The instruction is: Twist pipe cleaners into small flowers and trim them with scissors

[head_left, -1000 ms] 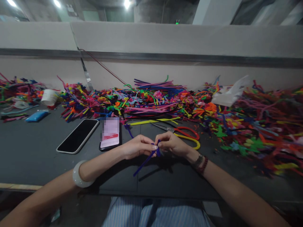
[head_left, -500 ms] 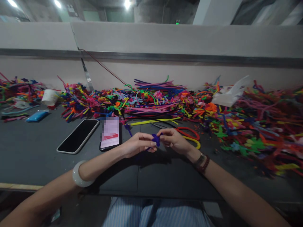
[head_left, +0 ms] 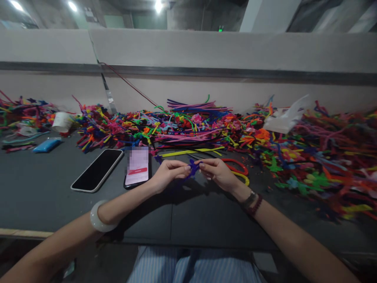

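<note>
Between my hands, above the dark table, is a purple pipe cleaner (head_left: 193, 168) bent into small loops like a flower. My left hand (head_left: 169, 175) pinches its left side between thumb and forefinger. At its right side, my right hand (head_left: 218, 173) pinches it with thumb and fingertips. A purple strand trails down below the left fingers, partly blurred. Scissors with one red and one yellow handle (head_left: 242, 167) lie just behind my right hand, their blades mostly hidden by it.
Left of my hands lie a dark-screened phone (head_left: 97, 169) and a lit phone (head_left: 137, 167). Colourful pipe cleaners (head_left: 188, 129) are heaped along the back and right. A white paper cup (head_left: 61, 122), a blue packet (head_left: 47, 145) and yellow pipe cleaners (head_left: 191, 151) lie about.
The purple loops have turned and risen slightly between my fingers. My left hand has shifted up a little, and my right fingers now reach further over the piece.
</note>
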The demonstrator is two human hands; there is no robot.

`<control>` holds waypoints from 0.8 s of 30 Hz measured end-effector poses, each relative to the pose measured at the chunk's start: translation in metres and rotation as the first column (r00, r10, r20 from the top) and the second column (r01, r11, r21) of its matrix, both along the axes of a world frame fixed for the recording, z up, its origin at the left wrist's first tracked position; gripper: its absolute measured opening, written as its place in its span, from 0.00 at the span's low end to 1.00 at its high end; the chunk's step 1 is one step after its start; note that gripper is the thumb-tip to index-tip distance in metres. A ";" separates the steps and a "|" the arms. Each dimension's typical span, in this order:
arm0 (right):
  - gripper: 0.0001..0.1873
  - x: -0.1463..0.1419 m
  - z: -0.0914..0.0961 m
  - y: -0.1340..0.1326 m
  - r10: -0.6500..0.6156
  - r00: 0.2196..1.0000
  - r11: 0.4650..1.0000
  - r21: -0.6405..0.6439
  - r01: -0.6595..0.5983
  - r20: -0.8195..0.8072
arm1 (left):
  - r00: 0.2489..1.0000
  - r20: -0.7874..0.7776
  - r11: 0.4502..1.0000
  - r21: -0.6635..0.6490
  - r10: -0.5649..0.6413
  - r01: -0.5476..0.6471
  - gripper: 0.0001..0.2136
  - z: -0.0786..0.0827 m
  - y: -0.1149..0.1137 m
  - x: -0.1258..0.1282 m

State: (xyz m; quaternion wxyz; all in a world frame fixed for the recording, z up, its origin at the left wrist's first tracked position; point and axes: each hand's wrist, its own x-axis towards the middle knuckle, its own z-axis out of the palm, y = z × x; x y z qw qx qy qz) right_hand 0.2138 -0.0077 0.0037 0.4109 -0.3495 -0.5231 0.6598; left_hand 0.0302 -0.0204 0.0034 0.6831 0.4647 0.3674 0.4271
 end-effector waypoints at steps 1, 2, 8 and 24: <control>0.12 0.000 0.000 0.000 -0.018 1.000 1.000 0.021 0.018 0.021 | 1.000 -0.003 1.000 0.023 0.016 -0.016 0.09 -0.001 0.001 0.000; 0.11 0.000 0.001 0.001 -0.040 0.998 0.998 0.045 0.037 0.050 | 1.000 -0.003 0.999 0.045 0.030 -0.030 0.09 -0.002 0.002 0.000; 0.12 -0.002 0.004 0.000 -0.109 0.977 0.981 0.178 0.076 0.184 | 0.999 0.002 0.998 0.047 0.048 -0.048 0.10 -0.003 0.003 -0.001; 0.11 -0.002 -0.001 -0.002 0.073 0.995 0.997 0.033 -0.075 0.064 | 0.998 -0.045 0.999 0.001 -0.051 0.051 0.09 -0.003 0.001 0.001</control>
